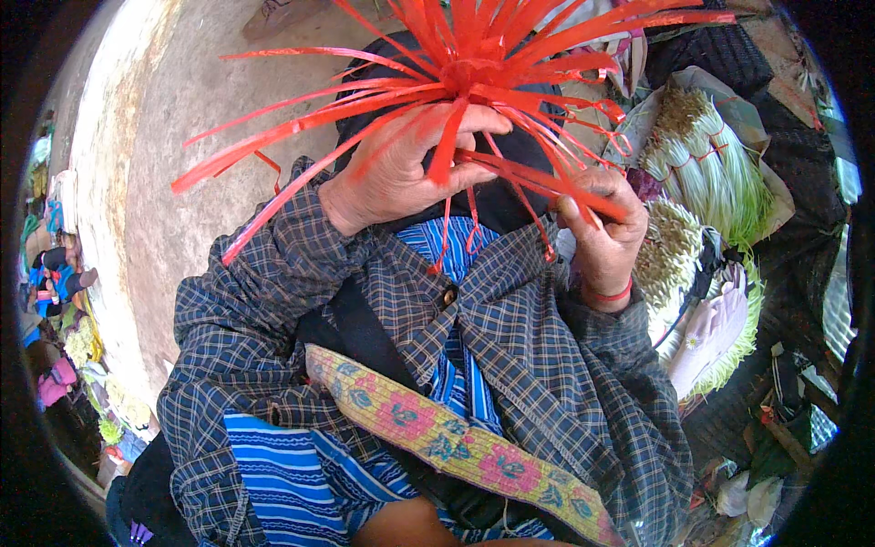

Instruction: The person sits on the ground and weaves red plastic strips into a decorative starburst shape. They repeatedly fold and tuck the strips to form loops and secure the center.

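Right side: white-stemmed green vegetable bundles (715, 169), dark woven sheeting (807, 182) beyond. Left: grey concrete floor (228, 137). Yellow floral woven strap (456, 419) runs diagonally across the plaid jacket (565, 356), below the hands. Drooping strips partly block the view of the left fingers.

Glossy red plastic strip bunch (474, 73) is up front, above the chest. Strips radiate from a gathered hub; no single long axis. One strip spans hand to hand, sloping down to the right. Strips thin, flat, some ends curled.

Left hand (406, 169): fingers gripping the bunch below the hub. Right hand (606, 223): fingers pinching that spanning strip.
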The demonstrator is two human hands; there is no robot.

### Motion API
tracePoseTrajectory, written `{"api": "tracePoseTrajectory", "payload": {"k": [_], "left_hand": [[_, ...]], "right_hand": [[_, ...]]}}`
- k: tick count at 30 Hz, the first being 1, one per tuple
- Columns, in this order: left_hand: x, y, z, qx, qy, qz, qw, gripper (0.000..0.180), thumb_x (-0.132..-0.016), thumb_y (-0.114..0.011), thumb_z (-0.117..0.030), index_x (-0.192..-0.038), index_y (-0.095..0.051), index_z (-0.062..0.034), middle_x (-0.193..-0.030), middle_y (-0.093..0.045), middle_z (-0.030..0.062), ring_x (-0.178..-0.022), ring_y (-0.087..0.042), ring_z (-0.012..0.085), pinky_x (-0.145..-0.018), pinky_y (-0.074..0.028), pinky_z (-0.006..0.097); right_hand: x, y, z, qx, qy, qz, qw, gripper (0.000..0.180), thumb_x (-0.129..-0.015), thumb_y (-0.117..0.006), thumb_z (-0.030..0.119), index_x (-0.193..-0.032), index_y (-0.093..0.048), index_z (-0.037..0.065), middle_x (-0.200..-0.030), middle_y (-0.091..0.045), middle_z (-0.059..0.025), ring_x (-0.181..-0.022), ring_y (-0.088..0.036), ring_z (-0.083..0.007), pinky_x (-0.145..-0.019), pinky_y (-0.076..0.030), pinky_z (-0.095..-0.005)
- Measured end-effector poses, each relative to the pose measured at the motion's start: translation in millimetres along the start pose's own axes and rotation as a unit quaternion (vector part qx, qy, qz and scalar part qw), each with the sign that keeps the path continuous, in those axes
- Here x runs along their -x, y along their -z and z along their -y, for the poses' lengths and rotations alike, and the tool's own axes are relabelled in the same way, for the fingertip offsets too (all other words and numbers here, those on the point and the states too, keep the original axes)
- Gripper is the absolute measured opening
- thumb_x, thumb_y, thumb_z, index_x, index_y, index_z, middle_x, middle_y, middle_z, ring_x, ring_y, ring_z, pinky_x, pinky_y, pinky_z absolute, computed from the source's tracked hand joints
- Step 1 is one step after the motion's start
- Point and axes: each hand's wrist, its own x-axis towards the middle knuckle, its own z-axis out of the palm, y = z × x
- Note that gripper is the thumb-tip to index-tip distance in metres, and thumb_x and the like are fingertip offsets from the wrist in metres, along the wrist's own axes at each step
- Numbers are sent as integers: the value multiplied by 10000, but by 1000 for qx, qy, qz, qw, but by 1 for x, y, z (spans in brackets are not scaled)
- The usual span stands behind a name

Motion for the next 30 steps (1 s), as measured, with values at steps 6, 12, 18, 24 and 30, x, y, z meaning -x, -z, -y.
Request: {"api": "tracePoseTrajectory", "payload": {"k": [6,12,18,24,30], "left_hand": [[0,7,4,-33,-53,42,997,319,-706,-692,-32,-989,-549,-63,-847,-559,66,-748,-581,211,-666,-481,290],[0,7,7,-131,-148,66,978,131,-694,-633,-57,-818,-593,-39,-864,-590,91,-776,-592,237,-665,-485,306],[2,4,4,-68,-90,97,989,83,-754,-607,-91,-814,-605,-34,-747,-600,56,-719,-588,235,-636,-472,316],[1,2,6,-43,62,121,990,138,-765,-647,-133,-822,-604,-15,-828,-561,99,-812,-571,240,-696,-457,332],[-1,-5,-3,-236,-110,79,962,136,-667,-702,-88,-784,-632,-82,-854,-545,75,-749,-554,225,-627,-453,330]], "right_hand": [[-1,7,0,-45,-32,92,994,48,-758,-608,17,-799,-604,-7,-767,-596,-38,-683,-539,-83,-615,-425,-215],[0,10,-1,-89,-95,179,975,45,-774,-610,40,-786,-595,0,-752,-596,-45,-660,-548,-89,-592,-428,-207],[4,1,-14,-322,-104,191,921,137,-823,-571,146,-828,-529,16,-721,-593,-132,-552,-531,-112,-488,-413,-216],[5,-7,-23,-538,-72,115,832,171,-852,-533,194,-862,-491,29,-909,-580,-238,-551,-551,-178,-475,-416,-238],[5,-7,-26,-503,-38,87,859,116,-869,-514,166,-892,-499,54,-1044,-552,-266,-658,-585,-202,-501,-434,-236]]}}
